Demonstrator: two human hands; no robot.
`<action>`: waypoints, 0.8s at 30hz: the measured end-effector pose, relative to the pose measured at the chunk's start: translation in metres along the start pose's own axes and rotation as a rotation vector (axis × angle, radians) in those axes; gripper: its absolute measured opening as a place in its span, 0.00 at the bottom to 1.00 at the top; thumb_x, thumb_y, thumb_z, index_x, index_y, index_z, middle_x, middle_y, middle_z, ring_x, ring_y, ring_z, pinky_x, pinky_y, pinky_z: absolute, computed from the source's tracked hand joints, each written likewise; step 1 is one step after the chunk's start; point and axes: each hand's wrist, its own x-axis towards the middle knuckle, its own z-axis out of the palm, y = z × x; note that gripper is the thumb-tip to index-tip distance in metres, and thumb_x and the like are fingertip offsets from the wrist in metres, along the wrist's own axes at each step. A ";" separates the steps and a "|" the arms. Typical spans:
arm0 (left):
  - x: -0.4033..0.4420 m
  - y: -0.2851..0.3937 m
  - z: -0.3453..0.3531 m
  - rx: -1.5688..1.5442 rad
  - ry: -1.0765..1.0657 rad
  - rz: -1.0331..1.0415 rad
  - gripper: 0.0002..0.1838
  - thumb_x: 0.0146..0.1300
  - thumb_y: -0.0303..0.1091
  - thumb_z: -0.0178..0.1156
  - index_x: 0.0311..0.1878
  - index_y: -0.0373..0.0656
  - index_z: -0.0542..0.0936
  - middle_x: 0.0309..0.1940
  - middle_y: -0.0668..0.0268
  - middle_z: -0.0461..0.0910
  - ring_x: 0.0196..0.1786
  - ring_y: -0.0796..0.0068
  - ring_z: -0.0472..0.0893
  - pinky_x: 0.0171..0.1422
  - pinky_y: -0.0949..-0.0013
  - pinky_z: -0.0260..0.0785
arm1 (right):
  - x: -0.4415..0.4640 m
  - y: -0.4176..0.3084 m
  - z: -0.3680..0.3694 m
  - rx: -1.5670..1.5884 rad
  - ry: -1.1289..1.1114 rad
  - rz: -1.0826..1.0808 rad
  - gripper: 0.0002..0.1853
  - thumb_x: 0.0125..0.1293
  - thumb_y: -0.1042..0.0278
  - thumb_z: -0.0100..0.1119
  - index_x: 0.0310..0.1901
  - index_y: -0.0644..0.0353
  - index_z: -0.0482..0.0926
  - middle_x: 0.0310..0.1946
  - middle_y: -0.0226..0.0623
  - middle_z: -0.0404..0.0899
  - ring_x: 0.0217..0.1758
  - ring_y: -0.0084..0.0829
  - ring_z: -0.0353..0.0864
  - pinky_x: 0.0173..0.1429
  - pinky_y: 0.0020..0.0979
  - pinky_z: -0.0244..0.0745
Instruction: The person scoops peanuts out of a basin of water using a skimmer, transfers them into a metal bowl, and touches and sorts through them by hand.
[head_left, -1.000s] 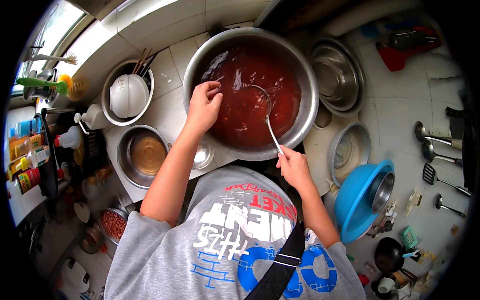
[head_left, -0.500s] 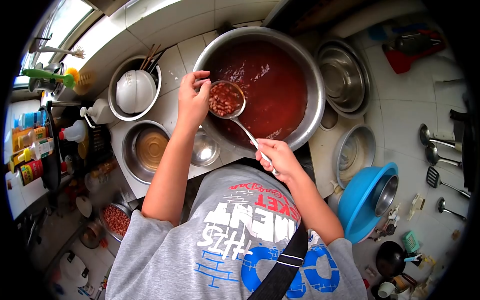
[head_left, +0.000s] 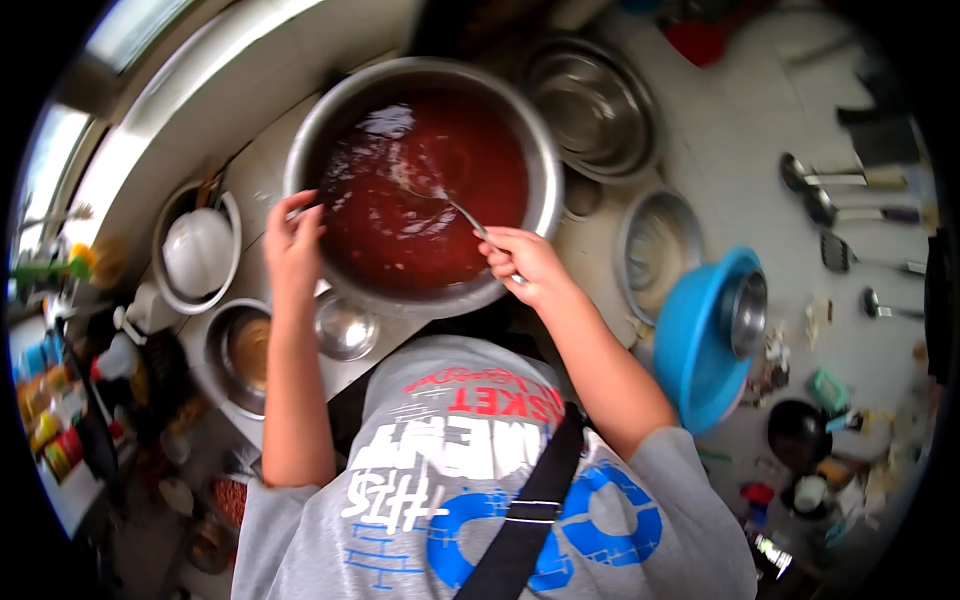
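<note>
Far left: round metal bowl [head_left: 160, 262] holding white bowls [head_left: 199, 253]. Below it, a deep round metal pot [head_left: 216, 372] with a tan round interior. Left hand [head_left: 294, 238] beside the left rim of the wide silver metal basin [head_left: 546, 185]; fingers loosely curled, partly open, grasping nothing visible; contact with the rim cannot be told. Small shiny metal bowl [head_left: 346, 328] just below the basin, on the pale tiled bench [head_left: 262, 160]. Basin contents: reddish-brown liquid [head_left: 440, 245], surface rippled. Slim metal ladle [head_left: 462, 211] slants into the liquid, its head submerged near the middle. Right hand [head_left: 522, 262] closed around the ladle handle. To the right: nested metal basins [head_left: 590, 110]; below them, a shallow grey metal basin [head_left: 664, 255], then a bright blue plastic basin [head_left: 690, 350], tilted. Far right: row of metal kitchen utensils [head_left: 834, 250].
</note>
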 end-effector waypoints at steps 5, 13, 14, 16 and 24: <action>0.003 -0.010 -0.006 -0.048 -0.040 -0.048 0.15 0.75 0.30 0.63 0.61 0.38 0.80 0.49 0.66 0.85 0.50 0.81 0.83 0.53 0.74 0.76 | -0.010 -0.018 0.004 -0.671 0.255 -0.319 0.17 0.76 0.72 0.56 0.61 0.71 0.78 0.32 0.42 0.87 0.25 0.22 0.78 0.28 0.26 0.74; 0.009 -0.023 0.003 0.052 -0.142 -0.032 0.15 0.76 0.30 0.61 0.62 0.38 0.80 0.51 0.66 0.85 0.54 0.78 0.85 0.54 0.74 0.76 | 0.004 -0.013 -0.003 -1.459 0.496 -0.818 0.11 0.74 0.72 0.56 0.52 0.68 0.81 0.32 0.63 0.84 0.38 0.63 0.85 0.45 0.56 0.81; 0.009 -0.024 0.007 0.049 -0.109 0.020 0.13 0.75 0.29 0.62 0.59 0.37 0.80 0.50 0.65 0.83 0.50 0.78 0.84 0.53 0.73 0.76 | 0.006 -0.011 0.002 -1.477 0.472 -0.795 0.10 0.74 0.72 0.56 0.49 0.68 0.81 0.32 0.63 0.84 0.39 0.62 0.86 0.45 0.56 0.81; 0.010 -0.023 0.008 0.049 -0.094 0.061 0.11 0.72 0.27 0.64 0.55 0.36 0.82 0.52 0.62 0.80 0.48 0.74 0.85 0.53 0.72 0.76 | 0.006 -0.006 0.013 -1.473 0.427 -0.787 0.08 0.74 0.73 0.55 0.44 0.69 0.79 0.32 0.62 0.85 0.38 0.61 0.86 0.44 0.56 0.81; 0.003 -0.022 0.000 0.113 -0.065 0.051 0.12 0.71 0.25 0.63 0.55 0.36 0.81 0.54 0.59 0.78 0.51 0.69 0.86 0.55 0.69 0.78 | 0.015 0.014 0.027 -1.195 0.143 -0.576 0.13 0.78 0.72 0.52 0.55 0.67 0.83 0.22 0.34 0.82 0.21 0.21 0.80 0.27 0.30 0.75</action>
